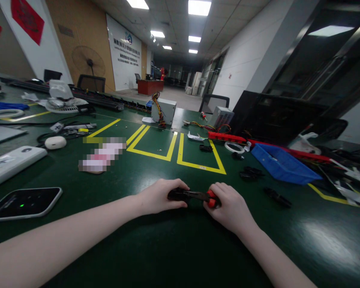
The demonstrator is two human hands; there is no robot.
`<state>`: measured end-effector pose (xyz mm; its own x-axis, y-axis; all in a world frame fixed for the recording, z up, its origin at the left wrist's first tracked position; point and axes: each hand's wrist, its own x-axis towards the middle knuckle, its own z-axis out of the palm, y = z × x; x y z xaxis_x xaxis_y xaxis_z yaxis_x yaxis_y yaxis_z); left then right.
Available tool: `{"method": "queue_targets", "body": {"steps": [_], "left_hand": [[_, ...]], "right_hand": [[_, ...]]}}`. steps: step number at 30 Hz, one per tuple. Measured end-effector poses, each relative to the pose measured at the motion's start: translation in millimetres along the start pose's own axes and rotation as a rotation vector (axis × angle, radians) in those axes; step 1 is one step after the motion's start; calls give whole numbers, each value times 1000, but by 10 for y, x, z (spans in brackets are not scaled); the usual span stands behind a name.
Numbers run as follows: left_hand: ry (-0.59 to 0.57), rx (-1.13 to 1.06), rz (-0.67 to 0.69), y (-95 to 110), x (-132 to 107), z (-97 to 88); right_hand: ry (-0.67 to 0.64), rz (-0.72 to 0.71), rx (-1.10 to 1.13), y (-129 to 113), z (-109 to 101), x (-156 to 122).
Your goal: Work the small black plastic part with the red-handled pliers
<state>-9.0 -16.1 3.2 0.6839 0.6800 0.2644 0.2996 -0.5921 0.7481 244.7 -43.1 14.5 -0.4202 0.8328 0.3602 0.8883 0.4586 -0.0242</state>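
Both my hands meet low on the dark green table (174, 248), just in front of me. My left hand (160, 197) is closed around a small black part (177, 195). My right hand (229, 208) grips a hand tool with red handles (210, 197). The tool's dark metal jaws (195, 195) reach left and touch the black part. Most of the handles are hidden inside my right fist. What the black part is exactly I cannot tell.
Yellow tape outlines (198, 164) lie beyond my hands. A blue tray (283, 165) and loose black parts (277, 197) sit to the right, with a dark case (276, 116) behind. A phone (24, 203), white devices (12, 162) and cables are at left. Power supply boxes (165, 110) stand further back.
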Motion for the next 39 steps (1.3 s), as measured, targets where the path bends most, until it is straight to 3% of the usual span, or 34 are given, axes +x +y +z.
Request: {"method": "queue_targets", "body": {"steps": [17, 25, 39], "left_hand": [[66, -115, 53, -27, 46, -26], [64, -107, -50, -12, 31, -39], [37, -76, 24, -49, 28, -55]], "right_hand": [[70, -38, -151, 1, -43, -5], [80, -26, -103, 88, -40, -1], [70, -89, 20, 215, -31, -22]]}}
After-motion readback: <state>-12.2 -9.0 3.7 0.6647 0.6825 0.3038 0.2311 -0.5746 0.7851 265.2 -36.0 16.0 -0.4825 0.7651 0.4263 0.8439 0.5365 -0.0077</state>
